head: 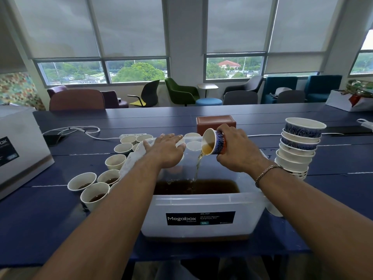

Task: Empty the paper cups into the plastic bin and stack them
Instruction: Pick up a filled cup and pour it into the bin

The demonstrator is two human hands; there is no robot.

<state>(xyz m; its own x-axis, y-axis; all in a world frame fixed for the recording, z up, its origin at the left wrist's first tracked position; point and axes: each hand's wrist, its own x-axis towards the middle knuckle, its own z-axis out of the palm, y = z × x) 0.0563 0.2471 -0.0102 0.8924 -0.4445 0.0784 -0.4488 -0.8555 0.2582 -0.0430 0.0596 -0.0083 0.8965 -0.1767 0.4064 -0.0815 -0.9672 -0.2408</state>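
A translucent plastic bin with a Megabox label stands in front of me, holding brown liquid. My right hand grips a blue-patterned paper cup, tipped to the left over the bin, and a thin brown stream pours from it into the liquid. My left hand reaches over the bin's far left corner, fingers straight, toward cups behind the bin. Several paper cups with brown liquid stand left of the bin. A stack of empty cups rises at the right.
A brown box sits behind the bin. A white power strip and cable lie at the back left, and a grey carton stands at the far left. One more cup stands at the bin's right side.
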